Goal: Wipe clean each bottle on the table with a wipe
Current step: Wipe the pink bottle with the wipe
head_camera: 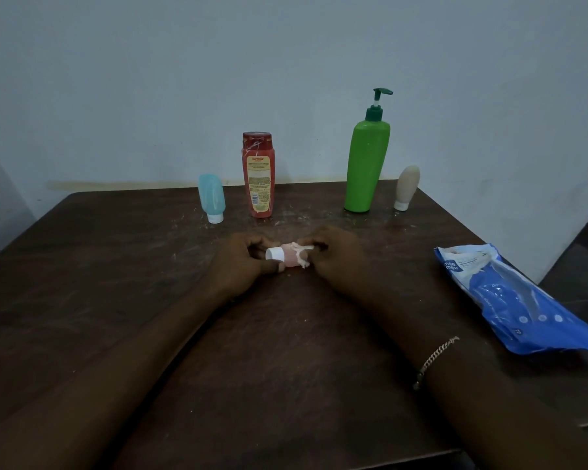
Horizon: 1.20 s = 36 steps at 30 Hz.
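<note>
Grips the small pink bottle (290,260) near its cap with the left hand (241,262) at the middle of the tabletop (286,334), rubs it with the wipe (302,255) pinched in the right hand (336,256), and next probably needs to turn it before passing to the red bottle (258,174) behind.

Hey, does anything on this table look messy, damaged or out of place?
Yes. The red bottle has white streaks near its cap, and pale specks and smears dot the table around it. The wipe round the small pink bottle looks twisted and ragged.
</note>
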Each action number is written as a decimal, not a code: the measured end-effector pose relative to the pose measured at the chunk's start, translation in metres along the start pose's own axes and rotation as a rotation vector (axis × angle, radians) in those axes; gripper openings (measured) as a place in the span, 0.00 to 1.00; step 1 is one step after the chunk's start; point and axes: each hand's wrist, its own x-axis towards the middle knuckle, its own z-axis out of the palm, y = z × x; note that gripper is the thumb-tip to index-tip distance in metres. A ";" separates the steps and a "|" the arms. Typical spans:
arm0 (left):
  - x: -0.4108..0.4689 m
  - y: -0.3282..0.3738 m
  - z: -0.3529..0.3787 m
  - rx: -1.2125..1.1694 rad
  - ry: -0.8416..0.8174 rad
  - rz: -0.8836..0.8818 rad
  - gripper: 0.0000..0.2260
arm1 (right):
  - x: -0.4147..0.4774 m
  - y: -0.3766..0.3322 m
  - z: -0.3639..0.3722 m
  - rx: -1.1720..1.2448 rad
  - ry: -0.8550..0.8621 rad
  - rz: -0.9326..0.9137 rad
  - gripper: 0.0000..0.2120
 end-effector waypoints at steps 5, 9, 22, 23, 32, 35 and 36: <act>-0.002 0.000 0.001 0.007 0.011 0.059 0.10 | -0.002 -0.021 0.006 -0.054 -0.067 -0.136 0.14; -0.001 -0.001 0.000 -0.001 -0.007 0.051 0.12 | -0.005 -0.009 0.002 -0.084 -0.077 -0.106 0.13; -0.002 0.001 0.005 0.053 0.010 0.104 0.11 | -0.002 0.003 -0.001 -0.061 -0.009 -0.018 0.12; -0.002 0.000 0.005 0.070 0.016 0.111 0.11 | 0.001 0.000 0.000 -0.055 0.013 -0.012 0.12; -0.002 0.000 0.004 0.064 0.005 0.112 0.11 | -0.007 0.001 -0.002 -0.085 -0.015 -0.070 0.11; -0.003 0.000 0.005 0.082 0.009 0.112 0.11 | 0.001 0.002 -0.003 -0.055 0.054 -0.006 0.10; -0.002 0.001 0.005 0.085 0.009 0.115 0.11 | 0.003 -0.003 0.000 -0.061 0.042 -0.033 0.10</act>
